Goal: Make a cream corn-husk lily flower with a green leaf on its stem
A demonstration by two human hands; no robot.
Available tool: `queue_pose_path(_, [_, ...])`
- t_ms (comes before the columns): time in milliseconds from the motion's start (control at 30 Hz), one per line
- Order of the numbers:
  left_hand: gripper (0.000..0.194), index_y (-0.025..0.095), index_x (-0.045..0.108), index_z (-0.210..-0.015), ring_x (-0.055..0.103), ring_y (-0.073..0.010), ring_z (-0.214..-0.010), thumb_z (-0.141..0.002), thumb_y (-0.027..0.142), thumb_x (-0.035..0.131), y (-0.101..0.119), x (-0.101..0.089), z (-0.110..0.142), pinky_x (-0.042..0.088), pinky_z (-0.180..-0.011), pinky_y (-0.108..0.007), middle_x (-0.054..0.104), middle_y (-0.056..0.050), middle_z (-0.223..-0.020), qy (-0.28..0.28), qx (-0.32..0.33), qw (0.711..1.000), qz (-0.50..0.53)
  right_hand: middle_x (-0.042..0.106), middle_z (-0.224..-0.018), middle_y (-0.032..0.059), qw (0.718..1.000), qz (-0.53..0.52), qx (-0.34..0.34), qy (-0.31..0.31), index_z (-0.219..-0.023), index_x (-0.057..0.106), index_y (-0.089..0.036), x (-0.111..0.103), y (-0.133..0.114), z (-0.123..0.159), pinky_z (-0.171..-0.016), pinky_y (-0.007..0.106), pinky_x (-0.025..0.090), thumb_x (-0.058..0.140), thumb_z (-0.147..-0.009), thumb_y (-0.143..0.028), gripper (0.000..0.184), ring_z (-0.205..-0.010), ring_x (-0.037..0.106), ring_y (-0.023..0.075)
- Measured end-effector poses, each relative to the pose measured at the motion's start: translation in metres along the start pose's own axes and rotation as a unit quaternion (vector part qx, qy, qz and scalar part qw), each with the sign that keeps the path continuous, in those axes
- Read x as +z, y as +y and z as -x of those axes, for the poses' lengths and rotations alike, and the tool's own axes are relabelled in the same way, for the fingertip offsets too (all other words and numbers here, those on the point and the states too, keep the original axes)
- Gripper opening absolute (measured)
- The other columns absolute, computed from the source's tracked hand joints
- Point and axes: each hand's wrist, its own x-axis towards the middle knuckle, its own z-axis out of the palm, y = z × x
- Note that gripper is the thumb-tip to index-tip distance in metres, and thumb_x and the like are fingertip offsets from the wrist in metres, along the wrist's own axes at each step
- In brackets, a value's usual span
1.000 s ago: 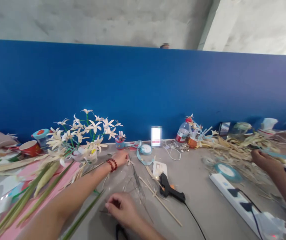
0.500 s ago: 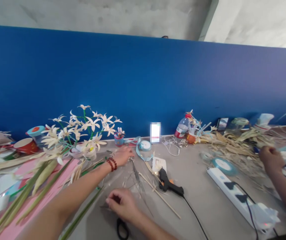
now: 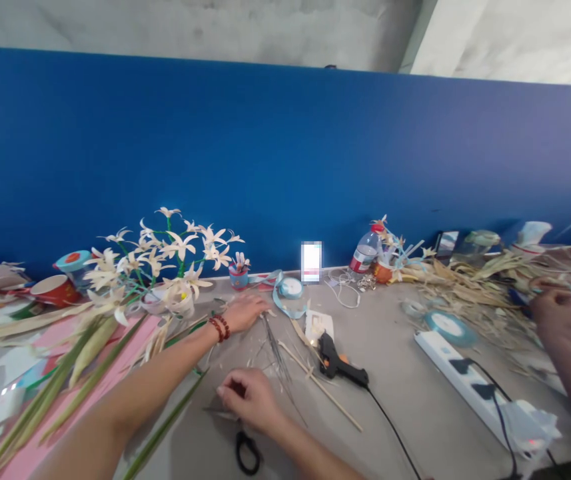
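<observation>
My left hand (image 3: 246, 312), with a red beaded bracelet (image 3: 219, 328) on the wrist, reaches forward low over the table. Its fingers are stretched out, the tips at the upper ends of some thin dark wires (image 3: 276, 353). Nearer to me is my right hand (image 3: 251, 399), curled with thumb and forefinger pinched together. Whatever they hold is too small to make out. Partly under this hand lie black-handled scissors (image 3: 248, 453). A black hot glue gun (image 3: 340, 363) rests to the right, beside a pale thin stick (image 3: 332, 400).
White flowers (image 3: 182, 247) on green stems stand in a pot (image 3: 181, 305) at the left, near long green leaves (image 3: 60, 380). Blue ribbon (image 3: 291, 288) lies at the back. At the right are a power strip (image 3: 458, 373), dry husks (image 3: 450, 280) and another person's hands (image 3: 558, 310).
My left hand has shifted slightly, its fingers still over the wire ends. My right hand has moved a little to the right, still curled. The other person's hands have come into fuller view.
</observation>
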Motion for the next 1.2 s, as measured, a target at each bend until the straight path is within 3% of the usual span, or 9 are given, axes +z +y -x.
queue_pose_path(200, [0.035, 0.025, 0.065, -0.119, 0.053, -0.0297, -0.120, -0.084, 0.026, 0.066, 0.001, 0.004, -0.016, 0.038, -0.105, -0.044, 0.063, -0.010, -0.123, -0.010, 0.002, 1.000, -0.020, 0.062, -0.063, -0.0028, 1.000, 0.000, -0.003, 0.006, -0.073, 0.071, -0.018, 0.000, -0.001, 0.001, -0.055, 0.020, 0.032, 0.063, -0.083, -0.024, 0.014, -0.058, 0.050, 0.0105])
queue_pose_path(367, [0.018, 0.021, 0.071, -0.101, 0.055, -0.0295, -0.113, -0.086, 0.025, 0.064, -0.001, 0.004, -0.022, 0.039, -0.100, -0.043, 0.066, -0.010, -0.110, -0.016, -0.003, 0.999, -0.040, 0.063, -0.063, -0.0030, 1.000, 0.004, 0.003, 0.013, -0.074, 0.071, -0.017, -0.002, -0.002, -0.001, -0.055, 0.020, 0.031, 0.062, -0.084, -0.022, 0.014, -0.057, 0.049, 0.0101])
queue_pose_path(667, [0.023, 0.022, 0.071, -0.092, 0.058, -0.0247, -0.105, -0.093, 0.020, 0.048, -0.008, -0.005, 0.009, 0.032, -0.103, -0.044, 0.070, -0.008, -0.100, -0.023, -0.046, 0.998, -0.044, 0.064, -0.064, -0.0029, 0.999, 0.032, -0.002, -0.010, -0.075, 0.071, -0.019, 0.000, -0.004, 0.000, -0.055, 0.020, 0.032, 0.063, -0.085, -0.024, 0.013, -0.057, 0.050, 0.0108])
queue_pose_path(800, [0.017, 0.023, 0.072, -0.087, 0.059, -0.0260, -0.104, -0.087, 0.019, 0.055, -0.008, -0.013, 0.014, 0.033, -0.102, -0.043, 0.072, -0.007, -0.096, -0.030, -0.063, 0.997, -0.037, 0.064, -0.065, -0.0028, 0.999, 0.033, -0.008, -0.007, -0.075, 0.070, -0.019, 0.001, 0.000, 0.000, -0.056, 0.020, 0.033, 0.062, -0.085, -0.025, 0.014, -0.059, 0.052, 0.0111])
queue_pose_path(967, [0.019, 0.024, 0.072, -0.092, 0.060, -0.0249, -0.103, -0.090, 0.023, 0.053, -0.001, -0.012, -0.005, 0.037, -0.098, -0.040, 0.073, -0.007, -0.098, -0.015, -0.082, 0.996, -0.025, 0.064, -0.064, -0.0030, 0.999, 0.032, -0.011, 0.001, -0.075, 0.071, -0.019, 0.001, 0.001, 0.000, -0.055, 0.020, 0.032, 0.062, -0.085, -0.025, 0.014, -0.057, 0.050, 0.0107])
queue_pose_path(1100, [0.022, 0.022, 0.072, -0.095, 0.059, -0.0287, -0.106, -0.093, 0.034, 0.053, 0.015, 0.001, -0.025, 0.037, -0.099, -0.045, 0.072, -0.009, -0.101, 0.003, -0.075, 0.997, -0.010, 0.064, -0.064, -0.0030, 0.999, 0.031, -0.009, 0.009, -0.074, 0.071, -0.019, 0.001, 0.002, 0.000, -0.055, 0.020, 0.031, 0.064, -0.083, -0.022, 0.011, -0.057, 0.049, 0.0105])
queue_pose_path(1200, [0.022, 0.022, 0.069, -0.106, 0.059, -0.0294, -0.107, -0.092, 0.032, 0.055, 0.027, 0.010, -0.033, 0.036, -0.099, -0.047, 0.070, -0.009, -0.107, 0.014, -0.061, 0.998, 0.003, 0.063, -0.064, -0.0034, 1.000, 0.028, -0.008, 0.007, -0.075, 0.070, -0.019, 0.000, 0.004, -0.001, -0.055, 0.020, 0.032, 0.063, -0.083, -0.021, 0.011, -0.057, 0.049, 0.0106])
